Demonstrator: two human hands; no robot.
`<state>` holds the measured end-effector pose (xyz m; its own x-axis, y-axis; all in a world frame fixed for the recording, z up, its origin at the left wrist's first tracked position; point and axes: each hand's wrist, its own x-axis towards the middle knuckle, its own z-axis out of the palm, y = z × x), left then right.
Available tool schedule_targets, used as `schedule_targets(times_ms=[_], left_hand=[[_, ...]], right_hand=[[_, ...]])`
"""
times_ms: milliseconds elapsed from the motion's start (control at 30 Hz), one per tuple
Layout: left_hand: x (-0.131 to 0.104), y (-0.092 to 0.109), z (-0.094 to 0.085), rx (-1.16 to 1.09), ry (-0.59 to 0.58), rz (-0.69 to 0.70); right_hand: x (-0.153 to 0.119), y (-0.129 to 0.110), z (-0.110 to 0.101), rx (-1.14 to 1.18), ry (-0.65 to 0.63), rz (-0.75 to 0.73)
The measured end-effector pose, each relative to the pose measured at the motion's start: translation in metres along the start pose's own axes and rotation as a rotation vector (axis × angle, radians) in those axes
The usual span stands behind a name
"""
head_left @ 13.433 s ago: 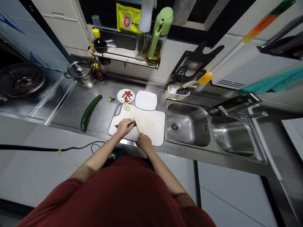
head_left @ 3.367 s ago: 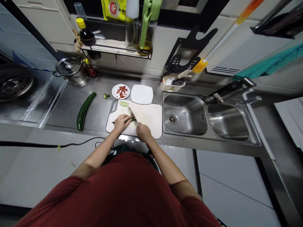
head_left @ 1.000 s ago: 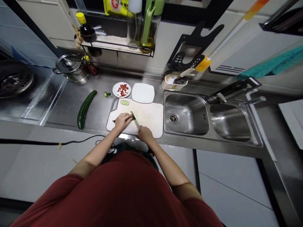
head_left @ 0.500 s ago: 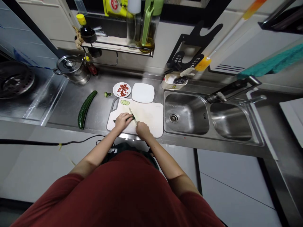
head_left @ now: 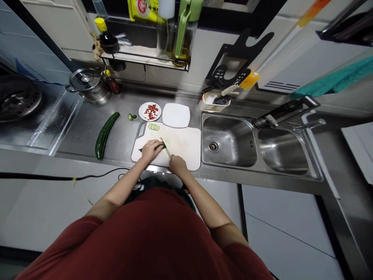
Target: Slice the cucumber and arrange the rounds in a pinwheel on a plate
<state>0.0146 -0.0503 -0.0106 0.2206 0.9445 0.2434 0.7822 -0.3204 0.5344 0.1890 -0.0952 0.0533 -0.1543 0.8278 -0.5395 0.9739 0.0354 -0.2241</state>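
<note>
On the white cutting board (head_left: 186, 149), my left hand (head_left: 149, 151) presses down on a piece of dark green cucumber (head_left: 159, 146), mostly hidden under the fingers. My right hand (head_left: 177, 165) grips the handle of a knife (head_left: 167, 150), its blade angled up and left beside the cucumber's right end. A few pale cucumber slices (head_left: 154, 127) lie at the board's upper left. Behind the board are a round plate of chopped red pieces (head_left: 150, 119) and a bare white square plate (head_left: 176, 115).
A whole cucumber (head_left: 106, 136) and small cucumber ends (head_left: 131, 117) lie on the steel counter to the left. A lidded pot (head_left: 87, 87) stands behind them. To the right is a double sink (head_left: 230, 157) with a faucet (head_left: 310, 124). A shelf with bottles (head_left: 145, 56) hangs above.
My right hand has shifted slightly right and toward me, drawing the knife with it. My left hand stays on the cucumber almost unmoved.
</note>
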Motion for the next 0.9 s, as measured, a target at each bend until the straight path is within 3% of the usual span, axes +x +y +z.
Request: schedule_targets(times_ms=[333,667,900], left_hand=[[0.0,0.001,-0.002,-0.005,-0.011,-0.014],[0.0,0.0,-0.001,-0.02,-0.005,-0.015],[0.0,0.001,-0.001,-0.023,-0.012,-0.023]], right_hand=[[0.017,-0.013,-0.008,0.003,0.05,-0.032],[-0.008,0.006,0.007,-0.001,-0.001,0.006],[0.004,0.0,0.008,-0.012,0.021,-0.008]])
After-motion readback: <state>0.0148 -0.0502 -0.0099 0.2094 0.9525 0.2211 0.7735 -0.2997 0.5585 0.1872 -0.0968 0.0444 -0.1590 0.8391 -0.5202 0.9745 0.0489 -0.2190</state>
